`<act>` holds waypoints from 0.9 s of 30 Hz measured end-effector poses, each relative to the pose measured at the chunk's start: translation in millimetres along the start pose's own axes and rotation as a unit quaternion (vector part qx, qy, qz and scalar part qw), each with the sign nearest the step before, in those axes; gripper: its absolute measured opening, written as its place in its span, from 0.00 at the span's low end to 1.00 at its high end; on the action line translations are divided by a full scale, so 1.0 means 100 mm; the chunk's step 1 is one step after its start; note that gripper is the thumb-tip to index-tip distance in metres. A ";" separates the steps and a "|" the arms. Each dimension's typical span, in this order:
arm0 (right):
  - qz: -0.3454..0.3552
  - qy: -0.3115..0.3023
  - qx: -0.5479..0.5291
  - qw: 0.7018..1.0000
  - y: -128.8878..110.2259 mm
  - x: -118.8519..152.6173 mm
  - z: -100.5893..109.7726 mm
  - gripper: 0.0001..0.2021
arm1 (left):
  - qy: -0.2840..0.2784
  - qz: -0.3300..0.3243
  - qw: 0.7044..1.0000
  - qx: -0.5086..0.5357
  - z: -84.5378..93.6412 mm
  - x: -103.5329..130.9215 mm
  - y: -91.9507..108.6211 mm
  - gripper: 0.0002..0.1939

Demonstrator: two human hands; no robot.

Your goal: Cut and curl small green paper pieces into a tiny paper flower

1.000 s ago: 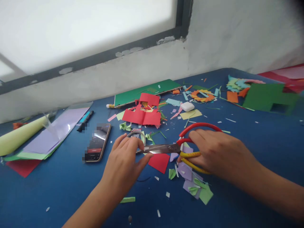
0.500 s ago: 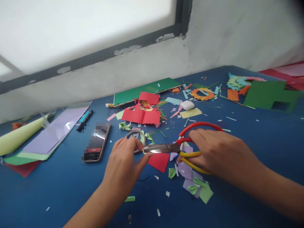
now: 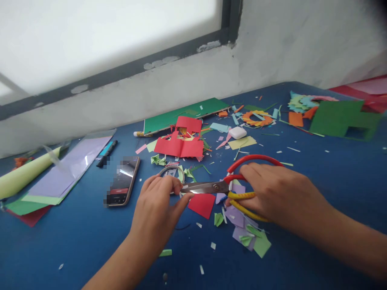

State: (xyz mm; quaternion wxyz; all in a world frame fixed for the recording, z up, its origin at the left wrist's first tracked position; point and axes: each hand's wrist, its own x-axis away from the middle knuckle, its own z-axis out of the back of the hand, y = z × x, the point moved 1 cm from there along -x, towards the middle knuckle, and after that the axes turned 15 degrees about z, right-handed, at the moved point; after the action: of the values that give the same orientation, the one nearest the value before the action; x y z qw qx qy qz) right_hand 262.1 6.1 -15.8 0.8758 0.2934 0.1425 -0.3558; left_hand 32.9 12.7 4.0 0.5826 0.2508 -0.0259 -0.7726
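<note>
My right hand (image 3: 272, 187) grips a pair of scissors (image 3: 208, 187) by its red and yellow handles. The blades are closed or nearly so and point left. Their tips meet the fingers of my left hand (image 3: 160, 197), which is closed in a pinch around a small whitish bit I cannot make out. Just behind those fingers lies a roll of tape (image 3: 182, 174), partly hidden by the hand. Under the blades is a red paper piece (image 3: 202, 206). Purple paper scraps (image 3: 236, 217) and green folded bits lie below the right hand.
A phone (image 3: 123, 183), a black marker (image 3: 107, 154) and purple sheets (image 3: 66, 171) lie to the left. Cut red paper (image 3: 181, 146), a green board (image 3: 187, 114), a white case (image 3: 237, 133) and an orange paper ring (image 3: 256, 119) are farther back, near the wall.
Almost nothing differs. The whole view has shifted very slightly, and both hands and the scissors keep the same pose.
</note>
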 end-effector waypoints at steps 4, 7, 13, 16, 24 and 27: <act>-0.002 0.005 -0.003 1.000 0.00 0.00 0.01 0.28 | 0.000 0.007 1.000 0.008 -0.01 0.00 0.00 0.17; -0.005 0.009 -0.004 1.000 0.01 -0.01 0.01 0.29 | 0.008 0.011 1.000 0.023 -0.01 0.00 0.00 0.16; -0.046 0.003 0.024 0.999 0.05 0.00 0.01 0.27 | 0.081 0.157 0.952 0.252 0.02 0.00 0.03 0.16; -0.053 0.004 0.037 0.998 0.06 0.00 0.01 0.27 | -0.003 0.270 0.862 0.429 0.01 -0.04 0.02 0.14; -0.018 0.013 0.031 0.999 0.05 -0.01 0.05 0.23 | -0.157 0.419 0.703 0.553 -0.05 -0.10 0.03 0.17; -0.006 0.016 0.033 0.999 0.06 -0.01 0.05 0.19 | -0.183 0.420 0.702 0.545 -0.04 -0.10 0.03 0.18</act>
State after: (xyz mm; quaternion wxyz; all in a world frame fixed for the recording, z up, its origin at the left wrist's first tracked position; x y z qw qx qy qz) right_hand 266.0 7.1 -8.6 0.8610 0.3268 0.1467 -0.3611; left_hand 39.3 22.2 4.7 0.5923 0.3415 -0.6512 -0.3293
